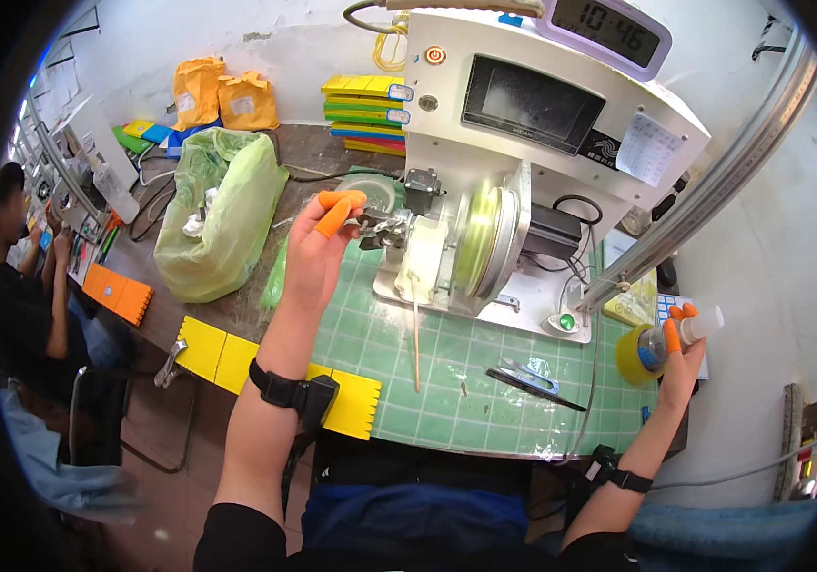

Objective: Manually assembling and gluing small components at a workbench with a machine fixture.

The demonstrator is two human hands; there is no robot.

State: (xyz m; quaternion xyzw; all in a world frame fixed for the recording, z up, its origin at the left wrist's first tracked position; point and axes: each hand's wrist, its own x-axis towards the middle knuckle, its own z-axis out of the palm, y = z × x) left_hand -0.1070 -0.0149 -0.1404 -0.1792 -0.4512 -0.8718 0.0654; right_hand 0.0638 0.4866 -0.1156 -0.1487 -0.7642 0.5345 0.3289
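Observation:
My left hand [318,238], with orange finger cots on its fingertips, is raised beside the metal clamp [386,230] on the front of a winding machine [484,234]. Its fingers are pinched together; whatever they hold is too small to make out. At the far right, my right hand [680,367], also in orange finger cots, is closed around a whitish translucent plastic bottle [702,326]. Just left of that bottle stands a roll of yellow tape [635,355]. A thin wooden stick [417,334] points down from the machine's pale block onto the green mat [446,419].
Tweezers [529,378] and a dark thin tool lie on the mat. A bag-lined bin [222,224] stands left, yellow strips [213,353] along the front edge. Stacked coloured trays [363,112] are behind. A metal post [704,181] slants at right. Another person [32,276] sits far left.

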